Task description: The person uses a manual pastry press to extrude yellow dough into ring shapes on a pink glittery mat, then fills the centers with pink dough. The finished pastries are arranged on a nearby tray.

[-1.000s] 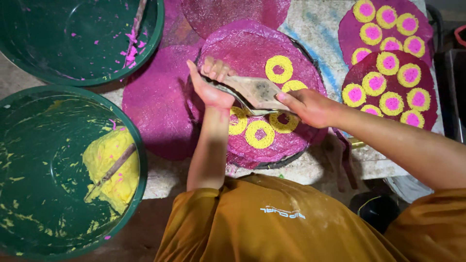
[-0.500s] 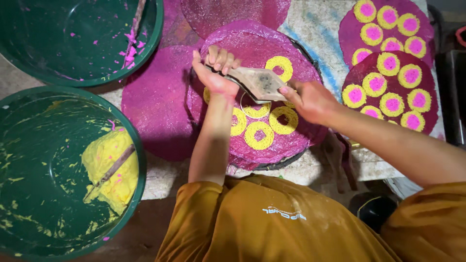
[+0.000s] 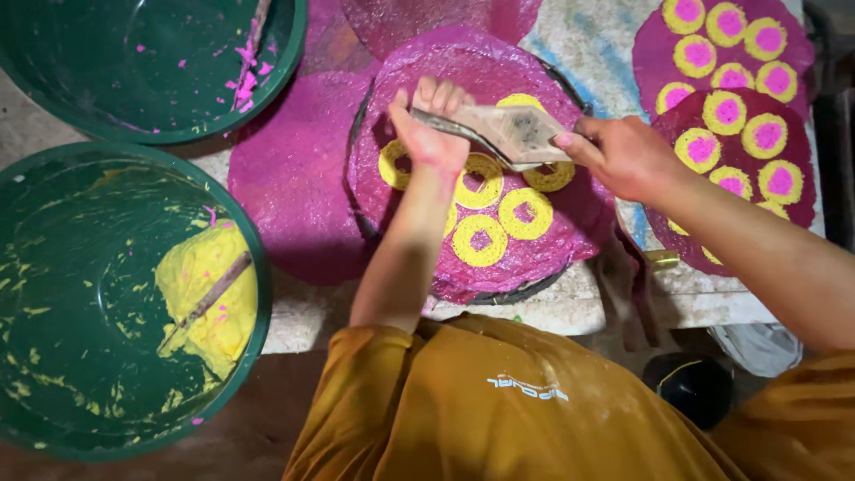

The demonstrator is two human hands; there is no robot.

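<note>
Flat, smeared beige scraper (image 3: pixel 515 134) mid-frame over magenta sheet (image 3: pixel 543 245) with yellow rings; left hand (image 3: pixel 427 134) and right hand (image 3: pixel 623 156) each closed on it

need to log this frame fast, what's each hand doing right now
left hand: closed on one end of the flat scraper tool
right hand: closed on the tool's other end, above the magenta disc

Both hands now sit farther up the round magenta sheet (image 3: pixel 552 240) than a second ago. The left hand (image 3: pixel 427 134) and right hand (image 3: pixel 623 156) carry the flat beige scraper tool (image 3: pixel 503 134) up off the yellow paste rings (image 3: pixel 481 240), uncovering the lower rings and hiding the top one.
</note>
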